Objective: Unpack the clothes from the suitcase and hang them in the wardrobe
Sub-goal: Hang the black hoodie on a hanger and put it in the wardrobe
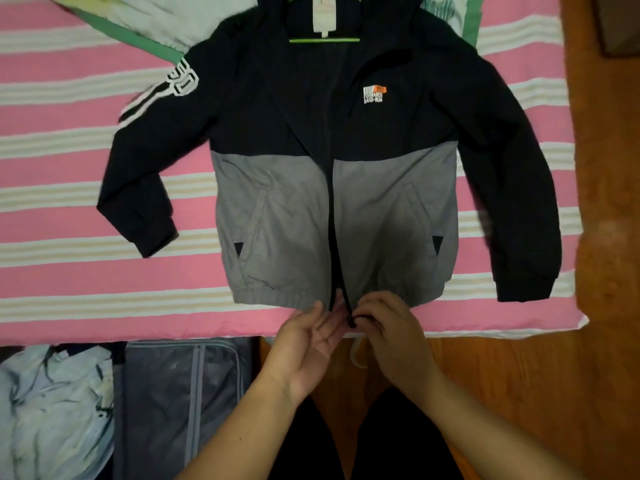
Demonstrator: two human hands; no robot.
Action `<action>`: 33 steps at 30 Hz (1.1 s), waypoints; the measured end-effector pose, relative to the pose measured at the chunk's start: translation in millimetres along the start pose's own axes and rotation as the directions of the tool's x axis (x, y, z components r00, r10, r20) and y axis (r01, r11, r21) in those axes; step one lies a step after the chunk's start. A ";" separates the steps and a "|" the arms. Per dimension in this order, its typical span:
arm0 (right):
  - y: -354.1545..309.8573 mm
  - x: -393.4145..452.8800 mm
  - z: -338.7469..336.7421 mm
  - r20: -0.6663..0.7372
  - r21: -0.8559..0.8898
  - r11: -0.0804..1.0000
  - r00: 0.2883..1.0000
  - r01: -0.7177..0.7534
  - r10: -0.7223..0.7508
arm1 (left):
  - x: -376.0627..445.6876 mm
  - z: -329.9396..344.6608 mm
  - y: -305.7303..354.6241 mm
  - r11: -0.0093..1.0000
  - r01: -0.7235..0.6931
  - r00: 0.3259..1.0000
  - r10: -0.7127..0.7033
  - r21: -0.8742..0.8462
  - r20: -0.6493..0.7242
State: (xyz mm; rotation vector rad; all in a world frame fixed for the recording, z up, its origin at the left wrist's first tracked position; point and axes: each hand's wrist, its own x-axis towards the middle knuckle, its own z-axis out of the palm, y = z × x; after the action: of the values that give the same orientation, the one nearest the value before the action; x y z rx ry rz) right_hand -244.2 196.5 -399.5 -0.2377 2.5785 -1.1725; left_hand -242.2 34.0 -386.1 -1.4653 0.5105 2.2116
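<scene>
A navy and grey hooded jacket (277, 209) lies flat on the pink striped bed (69, 271), front up, sleeves spread. A green hanger (323, 39) sits inside its collar. At the bottom hem, my right hand (391, 337) pinches the dark zipper end of the jacket at the centre. My left hand (308, 344) is beside it, palm up with fingers apart, touching the hem edge. The open grey suitcase (180, 403) lies on the floor at the lower left, with light clothes (52, 410) in its left half.
A white and green garment (149, 26) lies on the bed at the top left, and another shows at the top right. Wooden floor (519, 393) runs along the bed's right side and front. My dark trousers show at the bottom centre.
</scene>
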 end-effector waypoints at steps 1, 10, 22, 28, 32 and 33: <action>-19.0 3.3 -10.1 -0.051 0.103 0.994 0.998 -0.040 0.045 | -14.9 11.3 3.4 0.999 -0.028 0.998 0.029 -0.025 0.050; -141.6 32.2 -77.4 -0.229 0.065 0.975 0.954 0.212 -0.193 | -146.1 85.5 47.2 0.968 -0.210 0.950 0.235 -0.138 0.205; -186.6 42.6 -106.7 -0.250 -0.051 0.929 0.896 0.367 -0.368 | -188.6 118.0 60.2 0.931 -0.324 0.925 0.350 -0.169 0.150; -183.8 36.1 -101.4 -0.382 -0.099 0.934 0.854 0.342 -0.353 | -186.7 123.2 55.8 0.924 -0.321 0.929 0.351 -0.210 0.122; -178.7 33.4 -103.4 -0.349 -0.161 0.911 0.842 0.379 -0.411 | -184.7 122.8 49.4 0.927 -0.327 0.932 0.349 -0.181 0.101; -178.3 32.9 -103.3 -0.346 -0.169 0.909 0.841 0.380 -0.416 | -184.5 122.5 48.5 0.927 -0.330 0.932 0.350 -0.177 0.094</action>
State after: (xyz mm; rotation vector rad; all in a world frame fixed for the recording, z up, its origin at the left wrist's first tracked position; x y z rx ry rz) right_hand -304.9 144.1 -206.8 -0.6624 3.0252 -1.3437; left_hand -298.7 29.5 -166.6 -1.3874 0.5979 2.6518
